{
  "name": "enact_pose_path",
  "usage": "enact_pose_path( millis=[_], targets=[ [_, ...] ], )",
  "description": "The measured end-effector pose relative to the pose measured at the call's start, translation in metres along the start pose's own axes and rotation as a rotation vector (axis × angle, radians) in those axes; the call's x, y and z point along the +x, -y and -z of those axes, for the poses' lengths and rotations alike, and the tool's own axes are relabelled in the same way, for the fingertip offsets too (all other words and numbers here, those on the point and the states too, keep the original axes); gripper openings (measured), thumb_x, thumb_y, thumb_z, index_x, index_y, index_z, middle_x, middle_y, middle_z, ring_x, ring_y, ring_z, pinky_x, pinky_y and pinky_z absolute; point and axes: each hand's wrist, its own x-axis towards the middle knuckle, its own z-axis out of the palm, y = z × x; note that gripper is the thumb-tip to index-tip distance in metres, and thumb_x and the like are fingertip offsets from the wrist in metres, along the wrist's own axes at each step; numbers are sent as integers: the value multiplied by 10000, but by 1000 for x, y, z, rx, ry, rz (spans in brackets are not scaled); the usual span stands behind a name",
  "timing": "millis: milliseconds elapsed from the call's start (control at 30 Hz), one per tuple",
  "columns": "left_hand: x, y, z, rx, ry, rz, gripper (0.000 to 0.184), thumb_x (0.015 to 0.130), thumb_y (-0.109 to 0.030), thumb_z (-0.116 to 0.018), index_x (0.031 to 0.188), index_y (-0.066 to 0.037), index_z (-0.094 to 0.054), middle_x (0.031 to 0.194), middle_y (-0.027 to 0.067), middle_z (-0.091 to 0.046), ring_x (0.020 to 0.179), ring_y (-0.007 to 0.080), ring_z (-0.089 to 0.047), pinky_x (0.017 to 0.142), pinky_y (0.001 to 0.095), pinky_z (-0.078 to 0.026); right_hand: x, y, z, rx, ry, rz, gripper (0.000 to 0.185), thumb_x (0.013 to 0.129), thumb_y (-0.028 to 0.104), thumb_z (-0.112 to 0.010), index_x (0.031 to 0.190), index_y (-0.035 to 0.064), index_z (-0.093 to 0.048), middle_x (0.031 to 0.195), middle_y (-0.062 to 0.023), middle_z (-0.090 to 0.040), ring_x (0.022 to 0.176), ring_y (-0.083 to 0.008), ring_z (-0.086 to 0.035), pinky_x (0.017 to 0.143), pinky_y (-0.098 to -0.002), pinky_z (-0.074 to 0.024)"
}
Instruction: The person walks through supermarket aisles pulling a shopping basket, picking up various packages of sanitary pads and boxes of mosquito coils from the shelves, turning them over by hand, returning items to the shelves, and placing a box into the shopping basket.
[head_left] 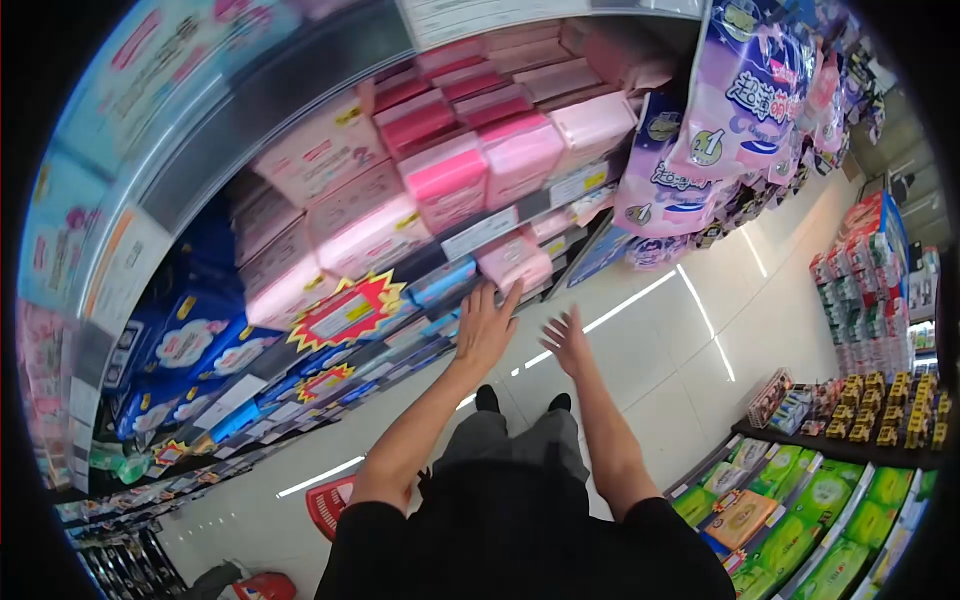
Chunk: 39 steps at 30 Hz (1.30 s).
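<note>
My left hand (486, 328) reaches to the shelf front with its fingers stretched out. Its fingertips are at a pink pack (515, 262) on a lower shelf; whether they touch it I cannot tell. A blue pack (443, 284) lies just left of those fingers. Out over the floor, my right hand (568, 343) is held up with fingers spread and nothing in it. Above both hands, the upper shelf carries rows of pink packs, among them a bright pink pack (447, 182) and a light pink pack (523, 158).
Purple bags (745, 90) hang at the shelf's right end. A starburst price sign (347, 312) juts from the shelf edge. On the tiled floor (660, 340) a red basket (328, 506) is partly hidden by my left arm. Green packs (790, 540) fill a display at lower right.
</note>
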Motion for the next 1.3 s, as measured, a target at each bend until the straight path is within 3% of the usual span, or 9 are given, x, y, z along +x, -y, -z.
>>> enact_pose_path(
  millis=[133, 233, 367, 500, 600, 767, 900, 1100, 1300],
  targets=[
    [16, -4, 22, 200, -84, 31, 689, 668, -187, -742, 1284, -120, -442, 1199, 193, -425, 1075, 351, -433, 871, 474, -365, -14, 40, -98, 268, 133, 97, 838, 854, 624, -433, 1394, 19, -220, 1257, -185, -449, 1088, -282, -509, 874, -382, -452],
    [37, 2, 20, 169, -112, -59, 704, 665, -160, -737, 1287, -87, -418, 1181, 190, -443, 1051, 357, -450, 864, 454, -378, -31, 53, -121, 106, 190, 200, 601, 910, 512, -439, 1209, -8, -472, 1115, -151, -564, 991, -219, -569, 781, -340, -456],
    [58, 14, 29, -9, -20, 89, 490, 766, -145, -643, 1210, -35, -469, 1017, 230, -565, 906, 396, -562, 799, 466, -441, -54, 67, -121, -141, 249, 282, 561, 926, 451, -451, 1284, 20, -425, 1098, -145, -581, 965, -204, -588, 782, -315, -471],
    [70, 17, 42, -50, 128, 434, 413, 866, -281, -520, 1166, 4, -518, 1017, 283, -587, 922, 445, -564, 833, 483, -444, -73, 56, -83, -263, 232, 188, 546, 907, 438, -494, 1243, 8, -474, 1096, -136, -591, 942, -207, -604, 786, -303, -473],
    [65, 45, 17, 151, -112, 130, 348, 875, -293, -519, 1151, -86, -567, 1050, 248, -581, 957, 410, -558, 847, 483, -430, -86, 32, -11, -282, 142, 64, 537, 903, 411, -515, 1237, -7, -463, 1060, -132, -606, 904, -202, -613, 748, -301, -477],
    [64, 37, 13, 294, -265, 2, 355, 880, -310, -522, 1177, -124, -579, 1152, 200, -544, 1046, 395, -514, 906, 467, -391, -142, -26, 148, -199, -386, -61, 513, 888, 403, -520, 1215, 9, -480, 1023, -154, -621, 870, -215, -624, 721, -306, -488],
    [67, 34, 19, 99, -106, 192, 405, 858, -326, -565, 1181, -82, -578, 1203, 240, -507, 1154, 417, -423, 988, 497, -301, -215, -76, 244, -133, -716, -113, 519, 887, 397, -500, 1214, -4, -471, 1022, -175, -617, 865, -228, -630, 713, -323, -494],
    [55, 34, 24, 163, -154, 39, 493, 830, -300, -610, 1245, -54, -506, 1213, 243, -508, 1169, 405, -422, 984, 480, -315, -287, -150, 247, -38, -929, -204, 536, 876, 403, -504, 1208, -16, -464, 1044, -202, -617, 848, -250, -639, 687, -335, -497],
    [61, 36, 19, -27, -63, 45, 555, 815, -285, -625, 1272, -21, -453, 1265, 220, -478, 1175, 403, -412, 1013, 472, -277, -296, -192, 209, -57, -759, -282, 476, 884, 370, -519, 1172, -6, -484, 972, -164, -627, 806, -245, -639, 673, -346, -500]
  ],
)
